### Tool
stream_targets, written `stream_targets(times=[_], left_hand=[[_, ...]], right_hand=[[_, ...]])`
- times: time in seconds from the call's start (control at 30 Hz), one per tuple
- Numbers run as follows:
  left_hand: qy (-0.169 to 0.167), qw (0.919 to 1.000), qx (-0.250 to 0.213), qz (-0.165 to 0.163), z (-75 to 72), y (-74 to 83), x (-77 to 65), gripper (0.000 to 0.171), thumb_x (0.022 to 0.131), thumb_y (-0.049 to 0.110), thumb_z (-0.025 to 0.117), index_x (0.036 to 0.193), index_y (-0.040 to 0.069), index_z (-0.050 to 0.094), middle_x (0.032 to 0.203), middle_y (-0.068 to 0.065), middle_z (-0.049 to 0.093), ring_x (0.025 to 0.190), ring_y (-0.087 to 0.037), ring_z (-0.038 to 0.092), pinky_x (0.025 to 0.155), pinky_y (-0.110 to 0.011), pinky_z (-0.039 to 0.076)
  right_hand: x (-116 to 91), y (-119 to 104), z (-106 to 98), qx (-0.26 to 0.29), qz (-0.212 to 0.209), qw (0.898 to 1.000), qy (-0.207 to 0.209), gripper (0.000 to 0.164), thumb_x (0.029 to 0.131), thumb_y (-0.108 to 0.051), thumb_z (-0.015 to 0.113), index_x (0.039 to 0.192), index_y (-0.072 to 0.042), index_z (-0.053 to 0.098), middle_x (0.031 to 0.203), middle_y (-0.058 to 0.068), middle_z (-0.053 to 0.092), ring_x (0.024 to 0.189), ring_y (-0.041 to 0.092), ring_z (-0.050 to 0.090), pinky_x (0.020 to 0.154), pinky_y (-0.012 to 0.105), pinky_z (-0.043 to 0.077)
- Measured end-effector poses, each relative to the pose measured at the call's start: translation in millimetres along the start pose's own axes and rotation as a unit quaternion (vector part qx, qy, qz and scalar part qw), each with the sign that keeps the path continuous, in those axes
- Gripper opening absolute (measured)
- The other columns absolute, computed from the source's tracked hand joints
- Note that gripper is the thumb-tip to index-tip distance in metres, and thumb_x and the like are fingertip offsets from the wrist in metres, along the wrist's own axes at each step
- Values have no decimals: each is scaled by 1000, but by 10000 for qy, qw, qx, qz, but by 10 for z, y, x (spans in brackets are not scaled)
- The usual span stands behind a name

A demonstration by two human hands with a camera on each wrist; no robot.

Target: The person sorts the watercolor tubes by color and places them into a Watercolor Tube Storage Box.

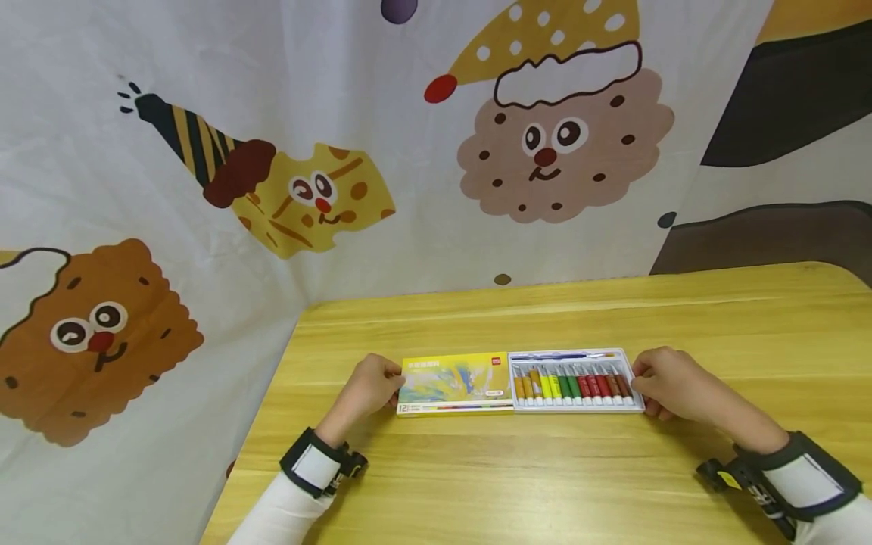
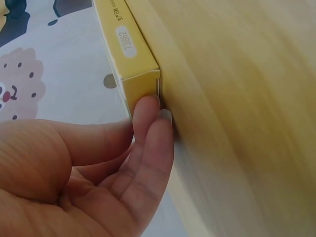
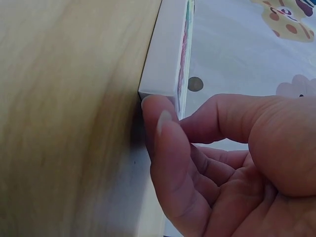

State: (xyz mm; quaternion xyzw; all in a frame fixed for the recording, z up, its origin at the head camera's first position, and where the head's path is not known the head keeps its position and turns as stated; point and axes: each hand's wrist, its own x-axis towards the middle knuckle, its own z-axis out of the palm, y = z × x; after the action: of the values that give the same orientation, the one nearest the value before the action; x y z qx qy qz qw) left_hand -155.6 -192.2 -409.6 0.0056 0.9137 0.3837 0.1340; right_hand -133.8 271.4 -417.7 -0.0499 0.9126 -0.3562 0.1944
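Observation:
A yellow paint box [image 1: 453,382] lies flat on the table, end to end with a white plastic tray [image 1: 579,409]. The tray holds a row of paint tubes [image 1: 571,384] running from ochre through yellow and green to red and brown, with a thin paintbrush [image 1: 562,356] along its far side. My left hand [image 1: 373,384] pinches the box's left end; thumb and fingertips meet its yellow end face [image 2: 140,86] in the left wrist view. The right hand [image 1: 671,382] pinches the tray's right end, its thumb at the upper edge and fingertips low against the end.
The wooden table [image 1: 518,484] reaches back to a white cloth [image 1: 409,265] printed with cartoon biscuits and cheese. Each wrist wears a black strap with a small camera, the left camera [image 1: 350,463] and right camera [image 1: 715,475] sitting close above the table.

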Motion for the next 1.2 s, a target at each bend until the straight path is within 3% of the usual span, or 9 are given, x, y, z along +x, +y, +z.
stream_targets(times=[0.3, 0.47, 0.67, 0.93, 1.2], left_hand=[[3, 10000, 66, 31, 8, 29, 27, 18, 102, 1, 63, 89, -1, 75, 69, -12, 64, 60, -24, 64, 53, -29, 50], [38, 9999, 92, -36, 13, 49, 23, 14, 102, 0, 63, 96, -2, 76, 73, -12, 65, 60, -22, 64, 53, -28, 50], [48, 10000, 68, -14, 33, 60, 11, 18, 102, -1, 63, 87, -2, 73, 70, -15, 63, 58, -23, 62, 51, -26, 46], [138, 9995, 269, 112, 42, 56, 5, 13, 100, -2, 64, 101, -5, 77, 77, -10, 69, 56, -19, 63, 49, -26, 47], [170, 9994, 313, 50, 46, 57, -10, 14, 101, -1, 64, 100, -5, 78, 77, -9, 70, 56, -20, 64, 48, -26, 47]], right_hand=[[-29, -10, -10, -9, -3, 10000, 2, 12, 98, -2, 61, 103, 9, 61, 71, 6, 61, 59, 17, 61, 51, 33, 55], [-22, 6, -31, -57, -106, 9999, 24, 12, 97, -2, 63, 101, 9, 61, 70, 5, 61, 58, 18, 61, 50, 33, 55], [-27, 7, -39, -97, -123, 9999, 16, 10, 97, -1, 63, 101, 8, 62, 71, 5, 61, 58, 17, 60, 50, 32, 54], [-39, 23, -40, 33, -222, 9997, 70, 10, 97, 0, 61, 100, 9, 62, 68, 5, 62, 58, 19, 63, 50, 34, 55], [-44, 33, -49, 103, -175, 9998, 3, 13, 97, -1, 61, 103, 11, 62, 69, 6, 62, 59, 20, 63, 51, 34, 56]])
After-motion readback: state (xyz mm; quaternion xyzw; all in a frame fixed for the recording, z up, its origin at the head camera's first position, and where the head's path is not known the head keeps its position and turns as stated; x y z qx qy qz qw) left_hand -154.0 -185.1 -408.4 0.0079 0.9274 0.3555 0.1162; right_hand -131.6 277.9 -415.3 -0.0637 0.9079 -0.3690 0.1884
